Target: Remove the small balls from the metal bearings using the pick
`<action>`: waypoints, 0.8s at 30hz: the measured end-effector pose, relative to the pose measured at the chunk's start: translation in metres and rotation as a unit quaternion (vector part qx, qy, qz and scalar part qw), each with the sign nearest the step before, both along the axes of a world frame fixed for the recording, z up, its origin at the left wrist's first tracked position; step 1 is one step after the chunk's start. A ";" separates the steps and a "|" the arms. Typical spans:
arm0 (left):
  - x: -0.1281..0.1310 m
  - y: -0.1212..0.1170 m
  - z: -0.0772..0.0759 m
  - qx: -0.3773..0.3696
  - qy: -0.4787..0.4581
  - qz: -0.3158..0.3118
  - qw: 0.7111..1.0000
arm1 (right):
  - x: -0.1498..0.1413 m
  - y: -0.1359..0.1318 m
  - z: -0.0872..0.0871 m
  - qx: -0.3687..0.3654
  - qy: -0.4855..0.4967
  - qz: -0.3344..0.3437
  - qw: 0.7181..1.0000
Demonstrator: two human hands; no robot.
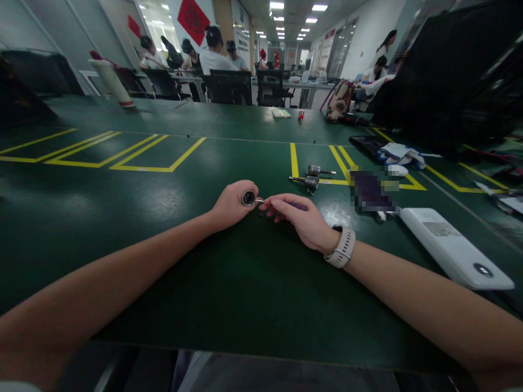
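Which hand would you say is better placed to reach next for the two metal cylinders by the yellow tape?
Probably the right hand: it is nearer the cylinders, though holding a purple-handled screwdriver. The left hand, holding another cylinder, is farther.

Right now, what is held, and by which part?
Left grip holds a metal cylinder around its side; right grip holds a purple-handled tool pen-style, near its front end.

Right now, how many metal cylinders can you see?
3: one cylinder in the left hand, a second and third close together on the green table, beyond the right hand.
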State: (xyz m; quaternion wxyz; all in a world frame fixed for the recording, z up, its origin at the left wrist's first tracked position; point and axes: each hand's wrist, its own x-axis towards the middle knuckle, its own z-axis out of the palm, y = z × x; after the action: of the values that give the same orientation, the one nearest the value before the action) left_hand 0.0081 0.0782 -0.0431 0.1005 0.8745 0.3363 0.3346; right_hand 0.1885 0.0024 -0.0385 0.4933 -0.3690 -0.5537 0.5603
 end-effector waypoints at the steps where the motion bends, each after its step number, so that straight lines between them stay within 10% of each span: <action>1: 0.000 0.000 0.000 -0.011 -0.010 -0.005 1.000 | 0.000 0.000 0.000 -0.005 0.005 0.004 1.000; 24: -0.001 0.002 -0.002 -0.042 -0.045 -0.016 0.998 | 0.000 -0.002 0.002 0.023 -0.015 0.007 1.000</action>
State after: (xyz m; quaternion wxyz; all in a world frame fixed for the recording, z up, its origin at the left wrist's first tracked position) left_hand 0.0075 0.0802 -0.0450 0.1573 0.8586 0.3313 0.3581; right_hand 0.1889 0.0003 -0.0362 0.4896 -0.3622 -0.5763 0.5449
